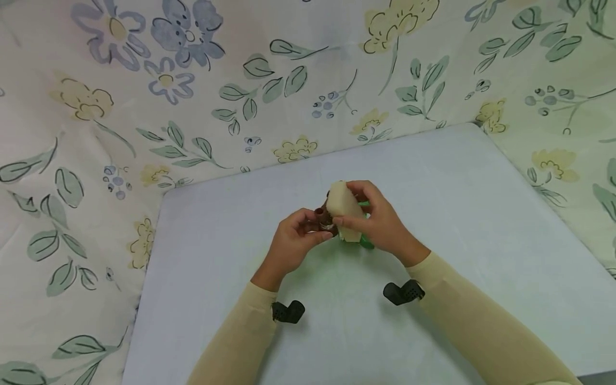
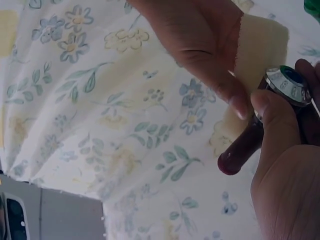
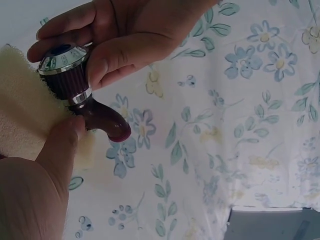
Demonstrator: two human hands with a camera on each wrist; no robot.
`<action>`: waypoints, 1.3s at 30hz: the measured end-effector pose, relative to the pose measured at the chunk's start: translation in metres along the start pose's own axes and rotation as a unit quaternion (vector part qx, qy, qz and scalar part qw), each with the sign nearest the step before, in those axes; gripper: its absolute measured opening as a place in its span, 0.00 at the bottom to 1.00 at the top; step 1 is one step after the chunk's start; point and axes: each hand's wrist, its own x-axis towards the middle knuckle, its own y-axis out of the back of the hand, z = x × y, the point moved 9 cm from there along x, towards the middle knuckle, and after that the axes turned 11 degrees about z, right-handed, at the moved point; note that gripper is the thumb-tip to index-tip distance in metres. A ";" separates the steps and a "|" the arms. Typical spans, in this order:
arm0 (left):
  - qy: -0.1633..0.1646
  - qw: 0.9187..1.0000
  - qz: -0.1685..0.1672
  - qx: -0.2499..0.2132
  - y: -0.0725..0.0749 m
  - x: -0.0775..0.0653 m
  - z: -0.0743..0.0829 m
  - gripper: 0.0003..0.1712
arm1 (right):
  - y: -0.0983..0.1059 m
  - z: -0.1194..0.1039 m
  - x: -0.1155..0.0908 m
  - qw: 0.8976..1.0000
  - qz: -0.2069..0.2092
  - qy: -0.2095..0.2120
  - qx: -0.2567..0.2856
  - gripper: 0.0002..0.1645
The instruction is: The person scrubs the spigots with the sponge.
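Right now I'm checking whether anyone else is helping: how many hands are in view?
2: the left hand grips the brown pipe; the right hand holds the sponge beside it. No other hand shows.

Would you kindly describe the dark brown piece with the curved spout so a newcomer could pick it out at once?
Above the white tabletop, the bare right hand grips a pale cream foam block. Beside it, the bare left hand holds the glossy dark brown, tap-shaped piece. Its curved spout and silver cap with a blue centre set it apart from the block.
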 end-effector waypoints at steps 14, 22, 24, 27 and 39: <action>-0.005 1.000 0.011 0.004 0.000 -0.001 -0.001 0.15 | -0.002 0.045 -0.001 0.999 0.007 -0.038 0.001 0.37; -0.012 0.999 0.042 0.027 0.007 0.001 -0.002 0.13 | -0.017 0.028 -0.007 0.999 -0.034 -0.016 0.025 0.35; -0.017 0.998 0.051 0.031 0.009 0.002 -0.002 0.13 | -0.020 0.014 -0.008 0.999 -0.038 -0.011 0.032 0.35; -0.018 0.998 0.061 0.027 0.012 0.003 -0.003 0.12 | -0.022 -0.005 -0.011 0.998 -0.045 -0.004 0.040 0.34; -0.020 0.998 0.058 0.030 0.013 0.003 -0.006 0.12 | -0.028 0.017 -0.010 0.997 -0.058 0.027 0.037 0.38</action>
